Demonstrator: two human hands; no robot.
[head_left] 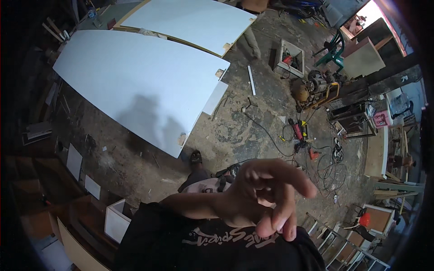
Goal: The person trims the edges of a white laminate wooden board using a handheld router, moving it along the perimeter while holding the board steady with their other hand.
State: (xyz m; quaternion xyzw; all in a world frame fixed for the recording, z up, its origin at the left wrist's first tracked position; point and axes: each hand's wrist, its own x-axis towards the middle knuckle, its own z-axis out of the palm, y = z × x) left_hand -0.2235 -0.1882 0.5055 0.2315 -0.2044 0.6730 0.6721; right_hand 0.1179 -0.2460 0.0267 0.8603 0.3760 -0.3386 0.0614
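Note:
My left hand [266, 192] is raised in front of my chest, its forearm crossing from the left over my black shirt [212, 248]. Its fingers are partly bent and spread apart, and nothing shows between them. It touches nothing that I can see. My right hand is out of view. Ahead and to the left lies a large white panel [135, 86], with shadows falling on its near part. Small blocks [182, 138] show along its right edge. Beyond it is a second white panel [185, 22].
Red power tools [298, 131] and tangled cables [332, 174] lie on the worn floor at right. Farther off are a compressor [316, 83], a green chair [333, 52] and an open box [290, 58]. Another person's leg [251, 43] shows beside the far panel. Wooden cabinets [68, 212] stand at left.

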